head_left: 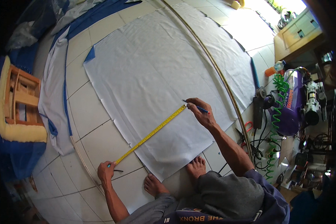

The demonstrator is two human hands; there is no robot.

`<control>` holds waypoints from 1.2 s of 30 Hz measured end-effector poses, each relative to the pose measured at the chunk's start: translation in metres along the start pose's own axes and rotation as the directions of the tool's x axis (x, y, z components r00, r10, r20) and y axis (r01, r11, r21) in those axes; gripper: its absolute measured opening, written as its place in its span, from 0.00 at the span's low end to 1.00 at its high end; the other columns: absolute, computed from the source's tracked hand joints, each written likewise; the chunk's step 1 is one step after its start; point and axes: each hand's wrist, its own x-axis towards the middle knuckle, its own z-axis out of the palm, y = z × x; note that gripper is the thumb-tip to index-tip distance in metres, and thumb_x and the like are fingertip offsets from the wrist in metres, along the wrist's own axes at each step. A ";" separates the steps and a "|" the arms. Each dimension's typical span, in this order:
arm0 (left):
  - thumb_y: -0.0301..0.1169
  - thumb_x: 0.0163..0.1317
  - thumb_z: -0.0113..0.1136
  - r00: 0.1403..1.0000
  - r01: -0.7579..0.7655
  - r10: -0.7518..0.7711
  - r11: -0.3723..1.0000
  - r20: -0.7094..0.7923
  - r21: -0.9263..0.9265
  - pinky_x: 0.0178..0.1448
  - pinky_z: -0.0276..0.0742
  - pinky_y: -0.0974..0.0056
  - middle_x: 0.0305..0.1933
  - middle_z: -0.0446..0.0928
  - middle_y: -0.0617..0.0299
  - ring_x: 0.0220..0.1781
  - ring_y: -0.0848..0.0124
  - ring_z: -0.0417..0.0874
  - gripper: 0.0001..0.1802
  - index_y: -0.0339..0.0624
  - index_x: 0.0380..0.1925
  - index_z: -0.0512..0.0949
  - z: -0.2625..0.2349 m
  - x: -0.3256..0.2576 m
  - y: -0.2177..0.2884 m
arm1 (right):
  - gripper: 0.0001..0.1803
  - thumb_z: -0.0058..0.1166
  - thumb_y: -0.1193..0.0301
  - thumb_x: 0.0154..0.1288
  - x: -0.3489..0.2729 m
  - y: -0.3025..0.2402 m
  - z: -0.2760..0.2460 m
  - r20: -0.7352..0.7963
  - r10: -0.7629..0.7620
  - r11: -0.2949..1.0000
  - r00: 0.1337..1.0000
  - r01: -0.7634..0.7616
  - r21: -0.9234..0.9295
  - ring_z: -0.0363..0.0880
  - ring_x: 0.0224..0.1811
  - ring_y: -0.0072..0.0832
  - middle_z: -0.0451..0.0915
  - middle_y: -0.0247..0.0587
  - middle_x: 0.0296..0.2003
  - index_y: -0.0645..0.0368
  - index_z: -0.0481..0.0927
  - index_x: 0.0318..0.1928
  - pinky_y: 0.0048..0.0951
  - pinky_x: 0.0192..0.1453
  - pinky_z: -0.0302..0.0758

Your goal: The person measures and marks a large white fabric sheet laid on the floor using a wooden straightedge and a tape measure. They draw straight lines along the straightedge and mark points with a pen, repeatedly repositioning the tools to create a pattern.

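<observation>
On a tiled floor, left hand pins yellow tape measure; right hand grips pen over white fabric.

My left hand is closed in a pinch, palm down, forearm running up from the lower edge. My right arm stretches well forward, its hand curled, fingers pinched together.

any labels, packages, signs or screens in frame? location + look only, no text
Label on purple compressor tank, right side: pale lettering running along the cylinder.
Yellow tape measure, stretched between left hand and right hand across white fabric: fine dark markings.
No packages, signs or screens.
</observation>
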 end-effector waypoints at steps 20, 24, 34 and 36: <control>0.55 0.63 0.70 0.999 0.045 -0.045 0.998 0.003 0.036 0.48 0.82 0.49 0.39 0.84 0.47 0.45 0.50 0.86 0.24 0.47 0.42 0.90 -0.009 -0.007 0.012 | 0.13 0.57 0.62 0.67 0.041 0.021 0.106 0.630 -0.028 0.911 0.776 0.279 -0.303 0.87 0.35 0.38 0.88 0.43 0.33 0.57 0.88 0.41 0.39 0.44 0.82; 0.55 0.62 0.71 0.998 0.063 -0.064 0.998 0.020 0.022 0.49 0.81 0.49 0.37 0.83 0.48 0.44 0.51 0.86 0.23 0.48 0.42 0.90 -0.007 -0.006 0.010 | 0.11 0.58 0.65 0.67 0.039 0.021 0.106 0.612 -0.026 0.927 0.790 0.249 -0.281 0.88 0.35 0.39 0.88 0.43 0.34 0.57 0.88 0.41 0.39 0.43 0.83; 0.54 0.63 0.70 0.999 0.026 -0.026 1.000 0.019 0.001 0.50 0.81 0.49 0.39 0.83 0.46 0.45 0.50 0.86 0.23 0.47 0.43 0.90 -0.012 -0.010 0.010 | 0.11 0.59 0.72 0.70 0.038 0.020 0.096 0.542 -0.350 0.886 0.764 0.458 -0.074 0.89 0.42 0.38 0.89 0.47 0.43 0.63 0.87 0.48 0.37 0.49 0.84; 0.53 0.64 0.70 0.999 0.039 -0.035 0.989 0.032 -0.146 0.49 0.80 0.50 0.38 0.83 0.47 0.43 0.51 0.85 0.23 0.46 0.43 0.90 -0.013 -0.011 0.006 | 0.12 0.59 0.71 0.71 0.036 0.020 0.080 0.182 -0.388 0.909 0.903 0.408 -0.087 0.88 0.47 0.43 0.87 0.50 0.47 0.63 0.86 0.51 0.37 0.51 0.83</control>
